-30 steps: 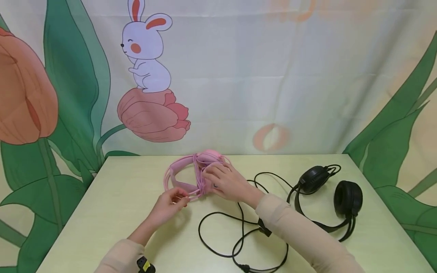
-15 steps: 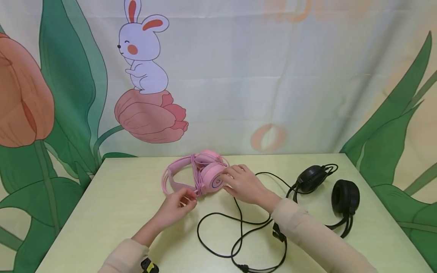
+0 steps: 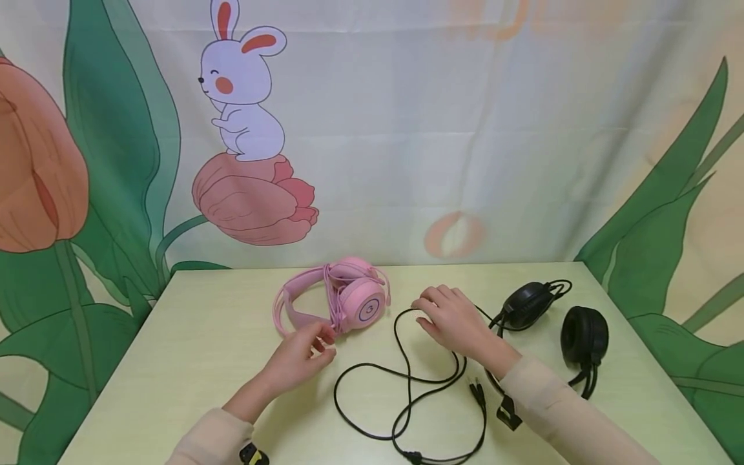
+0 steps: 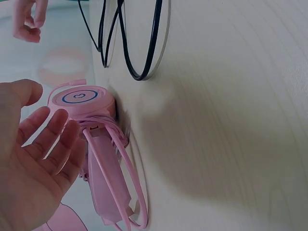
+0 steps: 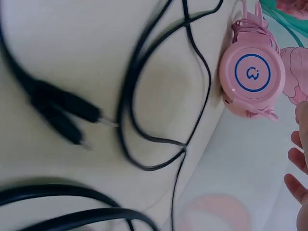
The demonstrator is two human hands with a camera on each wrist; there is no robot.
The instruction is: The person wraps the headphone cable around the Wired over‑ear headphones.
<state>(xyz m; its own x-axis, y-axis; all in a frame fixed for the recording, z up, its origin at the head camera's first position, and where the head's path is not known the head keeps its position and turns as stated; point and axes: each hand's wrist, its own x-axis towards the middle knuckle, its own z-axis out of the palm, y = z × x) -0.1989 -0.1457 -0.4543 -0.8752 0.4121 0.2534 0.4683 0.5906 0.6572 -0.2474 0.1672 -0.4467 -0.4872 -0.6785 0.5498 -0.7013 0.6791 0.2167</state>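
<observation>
The pink headphones (image 3: 361,305) lie folded at the back of the table, their thin pink cable wrapped around them. My left hand (image 3: 299,357) hovers at their near side, fingers loosely bent; the left wrist view shows the palm of the left hand (image 4: 41,163) holding nothing. Farther right, my right hand (image 3: 456,324) is above the black cable (image 3: 409,378), its fingers relaxed and apart from the pink headphones. Behind the right forearm lies a black headset (image 3: 584,336), its headband partly hidden by the sleeve.
Loops of the black cable spread over the table's front middle, with two plugs (image 3: 477,392) at its end. A printed curtain (image 3: 372,161) with a rabbit and tulips hangs behind the table (image 3: 192,342).
My right hand has left the pink headphones and moved right, uncovering the round ear cup. My left hand has shifted slightly right and its fingers have loosened.
</observation>
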